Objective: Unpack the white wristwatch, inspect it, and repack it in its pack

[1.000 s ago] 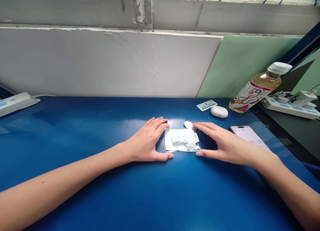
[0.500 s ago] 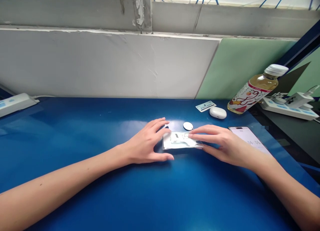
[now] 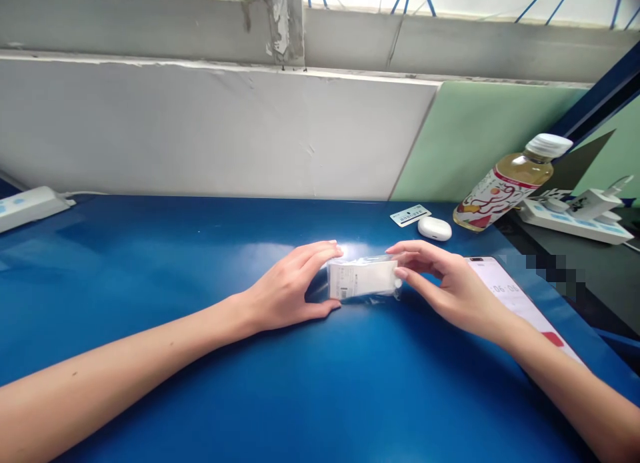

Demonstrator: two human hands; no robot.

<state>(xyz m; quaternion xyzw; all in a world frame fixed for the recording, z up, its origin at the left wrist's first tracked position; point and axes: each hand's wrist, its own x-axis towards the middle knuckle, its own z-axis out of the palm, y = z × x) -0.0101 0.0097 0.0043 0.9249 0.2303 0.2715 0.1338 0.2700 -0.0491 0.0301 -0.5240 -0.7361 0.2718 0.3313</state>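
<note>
Your left hand (image 3: 287, 286) and right hand (image 3: 443, 283) pinch opposite ends of the clear plastic pouch (image 3: 363, 279), tilted up on its edge at mid-frame on the blue table (image 3: 200, 263). A phone (image 3: 505, 293) lies just right of your right hand.

Small clear plastic packet (image 3: 363, 279) with white contents is held tilted up on its near edge on the blue table (image 3: 200, 263), pinched at its left end by the left hand (image 3: 287, 289) and at its right end by the right hand (image 3: 445, 286). Phone (image 3: 510, 296) is lying just right of the right hand. White earbud case (image 3: 435, 228), small card (image 3: 410, 215) and drink bottle (image 3: 505, 186) are seen further back, right side.
</note>
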